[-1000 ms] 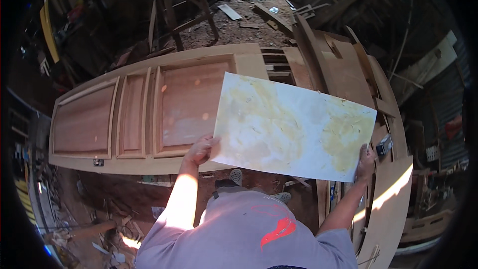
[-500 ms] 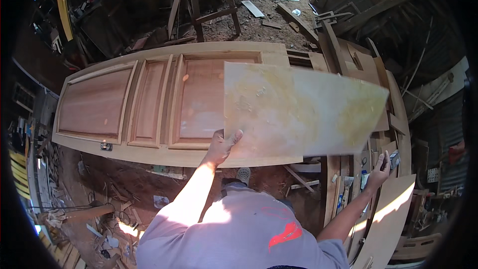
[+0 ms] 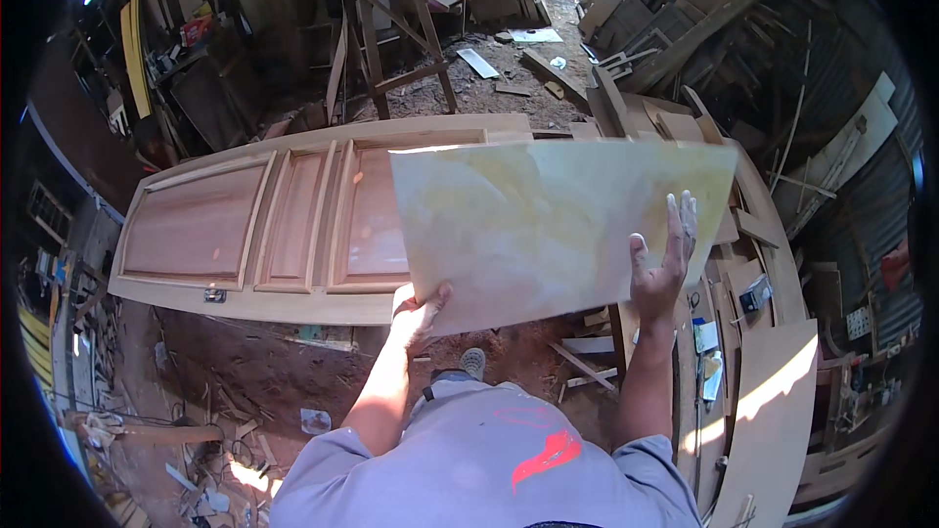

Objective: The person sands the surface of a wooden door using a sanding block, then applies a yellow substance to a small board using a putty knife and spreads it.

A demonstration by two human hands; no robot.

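A flat, thin board (image 3: 548, 235), whitish with yellowish smears, is held up in front of me above the bench. My left hand (image 3: 421, 311) grips its near left corner, the thumb on the face turned to me and the other fingers mostly out of sight. Before the board's right part is my right hand (image 3: 663, 259), open with fingers stretched upward; whether the palm touches the board I cannot tell. Behind the board lies a panelled wooden door (image 3: 181, 240), its right portion covered from view. A small dark metal fitting (image 3: 214, 294) sits at the door's near edge.
To the right, a bench of long planks (image 3: 768, 411) carries a small dark box (image 3: 755, 294) and several tools. A wooden trestle (image 3: 401, 39) stands beyond the door. Scrap wood (image 3: 587, 362) litters the dirt floor. Boards (image 3: 675, 29) lean at the far right.
The board has swung left and its face now tilts more toward me. My right hand has come up from the right-hand bench to the board. My left hand keeps its grip.
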